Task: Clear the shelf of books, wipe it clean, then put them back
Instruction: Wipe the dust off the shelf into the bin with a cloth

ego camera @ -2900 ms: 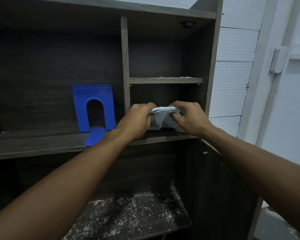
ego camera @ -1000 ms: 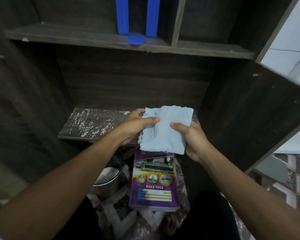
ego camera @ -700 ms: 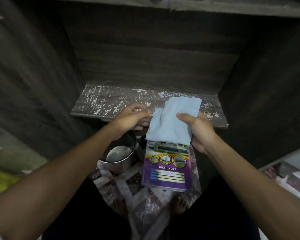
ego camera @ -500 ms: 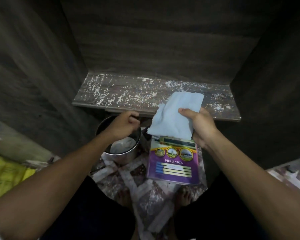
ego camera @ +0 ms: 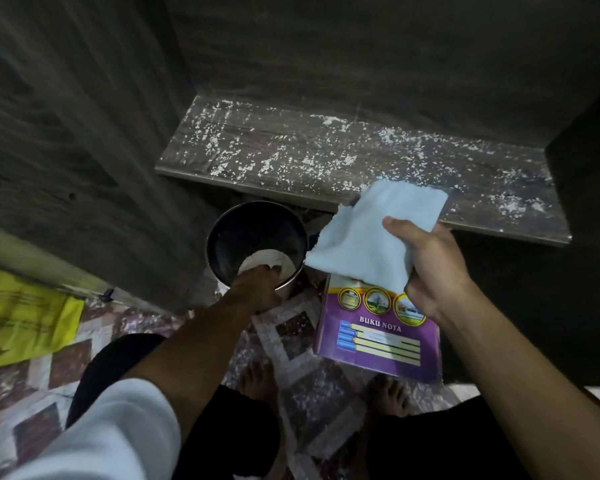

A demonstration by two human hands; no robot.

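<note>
Lengthwise toward shelf, purple notebook.

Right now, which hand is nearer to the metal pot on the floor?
Left. The left hand is at the pot's near rim, reaching inside; the right hand is off to the pot's right, holding a blue cloth.

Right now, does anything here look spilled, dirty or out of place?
Yes. White specks are scattered over the wooden shelf, not yet wiped by the blue cloth that the right hand grips. A purple BUKU NOTA notebook lies on the tiled floor, off the shelf.
</note>
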